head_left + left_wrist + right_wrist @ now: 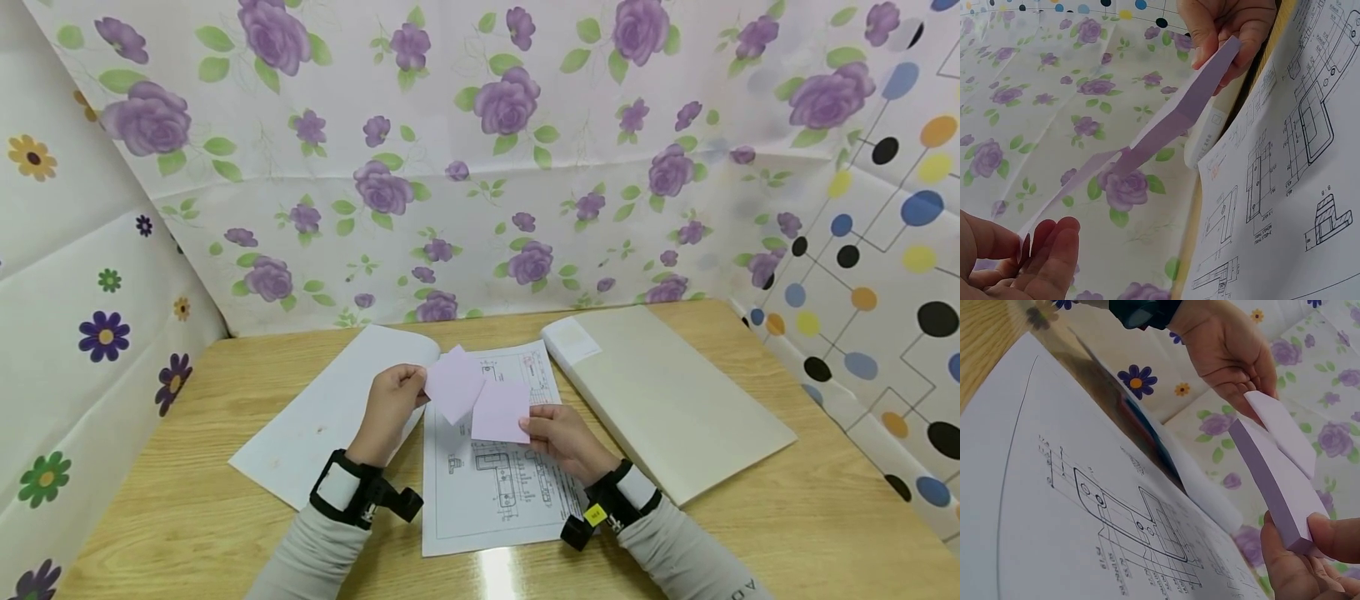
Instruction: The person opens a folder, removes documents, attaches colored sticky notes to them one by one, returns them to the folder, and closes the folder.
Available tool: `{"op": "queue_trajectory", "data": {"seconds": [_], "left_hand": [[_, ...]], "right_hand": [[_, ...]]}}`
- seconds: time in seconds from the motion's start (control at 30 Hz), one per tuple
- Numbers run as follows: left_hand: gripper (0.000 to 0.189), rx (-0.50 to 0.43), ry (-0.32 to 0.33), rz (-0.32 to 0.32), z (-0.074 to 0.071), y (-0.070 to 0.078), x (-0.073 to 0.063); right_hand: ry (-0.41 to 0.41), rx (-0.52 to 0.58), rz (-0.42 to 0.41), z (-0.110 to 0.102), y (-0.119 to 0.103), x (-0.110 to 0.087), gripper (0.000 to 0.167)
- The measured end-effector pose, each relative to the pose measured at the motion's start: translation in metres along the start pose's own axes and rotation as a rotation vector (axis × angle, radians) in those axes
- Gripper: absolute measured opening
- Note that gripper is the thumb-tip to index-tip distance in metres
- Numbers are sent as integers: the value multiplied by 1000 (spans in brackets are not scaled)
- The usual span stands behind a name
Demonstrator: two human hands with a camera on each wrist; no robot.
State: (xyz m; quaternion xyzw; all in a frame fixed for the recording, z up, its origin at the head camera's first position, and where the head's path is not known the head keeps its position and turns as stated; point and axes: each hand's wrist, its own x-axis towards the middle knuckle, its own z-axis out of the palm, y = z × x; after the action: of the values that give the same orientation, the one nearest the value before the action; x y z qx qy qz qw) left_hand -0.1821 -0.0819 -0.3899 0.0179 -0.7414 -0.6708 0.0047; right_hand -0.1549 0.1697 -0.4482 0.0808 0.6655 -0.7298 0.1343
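Note:
My left hand (390, 408) pinches a single lilac sticky note (452, 385) by its left corner, with the sheet turned like a diamond. My right hand (568, 437) grips a lilac sticky note pad (501, 414) at its lower right edge, thumb on the front. The thickness of the pad (1267, 487) shows in the right wrist view, where the thin note (1282, 431) meets its far edge. From the left wrist, the note (1075, 178) appears edge-on and slightly bent. Both are held above a printed technical drawing (457, 521).
A white booklet (315, 417) with a curled edge lies on the left of the wooden table (165, 500). To the right is a thick beige folder (675, 400) with a white label (576, 340). A flowered sheet (450, 217) hangs behind.

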Motion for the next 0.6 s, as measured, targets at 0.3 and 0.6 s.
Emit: {"op": "queue_trajectory", "data": {"seconds": [0.3, 0.6], "left_hand": [[23, -15, 14, -1, 0, 0, 0], [23, -48, 0, 39, -1, -1, -1]], "right_hand": [[-19, 51, 7, -3, 1, -2, 26], [-12, 78, -8, -8, 0, -4, 18]]}}
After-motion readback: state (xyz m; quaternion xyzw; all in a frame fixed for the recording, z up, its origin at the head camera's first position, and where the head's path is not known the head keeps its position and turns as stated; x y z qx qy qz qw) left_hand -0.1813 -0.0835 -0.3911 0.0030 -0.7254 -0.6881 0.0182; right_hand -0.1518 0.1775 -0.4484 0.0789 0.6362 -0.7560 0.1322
